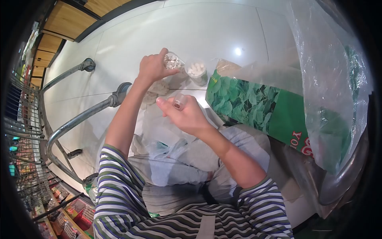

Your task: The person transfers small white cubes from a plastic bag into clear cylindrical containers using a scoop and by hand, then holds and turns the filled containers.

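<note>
My left hand point(153, 67) is closed around the side of a clear cup point(174, 61) filled with white pieces. Just right of it, a second clear cup point(196, 74) with similar white pieces stands upright on the floor. Nearer to me, my right hand point(187, 115) is closed on a small clear plastic container point(180, 102); something reddish shows at its bottom, too small to make out. Below my hands a translucent plastic bag point(159, 125) is spread near my legs. Pale lumpy contents point(153, 93) lie beneath my left wrist, partly covered.
A green printed box or bag point(254, 107) lies to the right, with a large clear plastic sheet point(326, 79) over its end. Bent metal cart tubing point(75, 123) and a wire cart point(24, 115) stand at left. Wooden cabinets point(69, 18) line the back left.
</note>
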Motion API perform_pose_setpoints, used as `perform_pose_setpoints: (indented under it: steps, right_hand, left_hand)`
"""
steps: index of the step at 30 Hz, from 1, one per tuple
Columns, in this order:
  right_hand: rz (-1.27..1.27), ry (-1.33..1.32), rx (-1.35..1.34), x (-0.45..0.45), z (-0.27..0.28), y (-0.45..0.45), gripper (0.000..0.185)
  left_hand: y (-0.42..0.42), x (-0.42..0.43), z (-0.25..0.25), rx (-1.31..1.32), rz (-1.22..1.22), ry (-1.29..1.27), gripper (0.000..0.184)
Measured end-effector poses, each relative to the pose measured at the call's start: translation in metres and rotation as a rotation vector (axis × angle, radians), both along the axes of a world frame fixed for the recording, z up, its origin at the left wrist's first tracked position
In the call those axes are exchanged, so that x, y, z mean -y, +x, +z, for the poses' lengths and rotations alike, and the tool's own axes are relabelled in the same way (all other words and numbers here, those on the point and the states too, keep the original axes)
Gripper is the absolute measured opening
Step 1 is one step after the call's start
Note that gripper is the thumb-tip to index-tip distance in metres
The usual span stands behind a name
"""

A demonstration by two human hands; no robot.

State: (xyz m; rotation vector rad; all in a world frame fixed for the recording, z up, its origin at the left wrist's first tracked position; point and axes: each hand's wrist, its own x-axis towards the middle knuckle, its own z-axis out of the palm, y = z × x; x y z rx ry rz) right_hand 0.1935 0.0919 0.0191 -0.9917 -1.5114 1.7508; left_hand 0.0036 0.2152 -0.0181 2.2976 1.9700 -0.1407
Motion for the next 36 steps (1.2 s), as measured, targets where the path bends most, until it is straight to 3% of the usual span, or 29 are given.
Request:
perform_pose_setpoints:
  steps: [4,6,12,15,23,27,29,30,32,36]
  right_hand:
    - [0.001,0.009,0.006,0.0,0.0,-0.001,0.049]
    - [-0.132,0.033,-0.08,0.002,-0.007,-0.006,0.061]
    - [-0.145,-0.032,-0.167,0.002,0.0,-0.008,0.059]
    - [-0.14,-0.043,-0.142,0.003,-0.005,-0.006,0.058]
    - [-0.132,-0.02,-0.128,0.001,-0.003,-0.005,0.059]
    - [-0.116,0.015,-0.124,0.001,-0.005,-0.008,0.059]
    - [-0.111,0.006,-0.106,0.002,-0.003,-0.006,0.059]
    - [-0.102,0.0,-0.087,0.002,-0.002,-0.005,0.059]
    - [-0.113,0.001,-0.105,0.001,0.0,-0.004,0.059]
    - [-0.108,-0.005,-0.121,0.001,-0.001,-0.005,0.059]
  left_hand:
    - [-0.001,0.006,-0.013,-0.084,-0.044,0.038,0.076]
    - [0.001,0.007,-0.011,-0.056,-0.041,0.051,0.076]
    - [0.007,0.015,-0.017,-0.047,0.042,0.008,0.076]
    - [0.007,0.013,-0.011,-0.07,-0.047,0.12,0.074]
    - [-0.008,0.013,-0.019,-0.094,0.091,0.063,0.074]
    - [-0.014,0.012,-0.017,-0.125,-0.098,0.076,0.076]
    - [-0.009,0.009,-0.014,-0.036,0.142,-0.084,0.079]
    - [-0.007,0.009,-0.013,-0.036,0.137,-0.084,0.079]
    - [-0.004,0.011,-0.01,-0.198,-0.115,-0.04,0.078]
    - [-0.003,0.004,-0.013,-0.2,-0.073,-0.052,0.071]
